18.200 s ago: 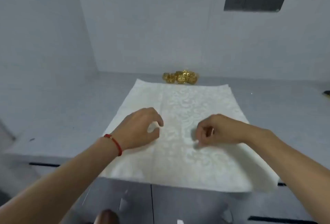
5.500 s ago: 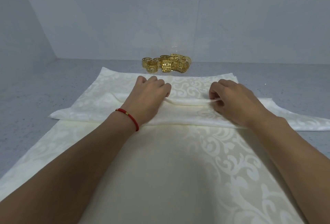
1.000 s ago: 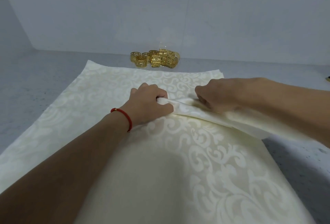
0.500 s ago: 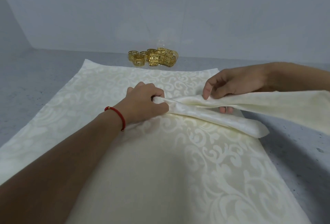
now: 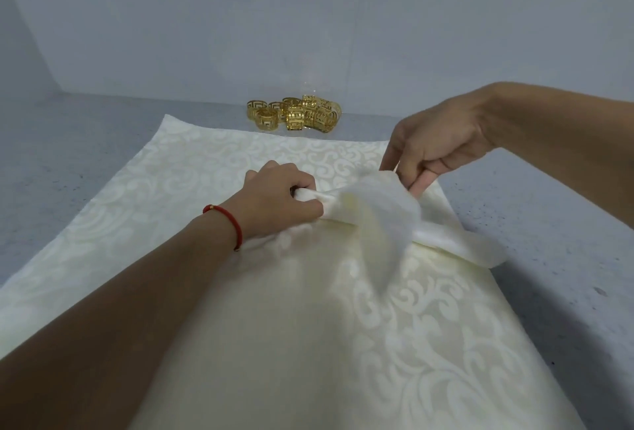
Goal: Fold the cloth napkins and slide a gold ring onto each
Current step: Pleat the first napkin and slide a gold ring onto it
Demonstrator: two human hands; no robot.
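A cream napkin folded into a long strip [image 5: 374, 220] is bunched in the middle of the counter. My left hand [image 5: 278, 196] grips the strip's left end, fingers curled round it. My right hand [image 5: 435, 141] pinches the strip's other part from above and lifts it; this part is blurred. One end of the strip [image 5: 480, 247] lies out to the right. Under both hands a flat cream napkin with a swirl pattern [image 5: 171, 217] lies spread out. Several gold rings [image 5: 295, 114] are heaped at the back by the wall.
The grey speckled counter [image 5: 535, 223] shows to the right and to the left of the spread napkin. Grey walls [image 5: 206, 17] close the back and the left side.
My right hand has swung the long right part of the strip from out at the right back over toward the left hand, where it now drapes. My left hand stayed in place.
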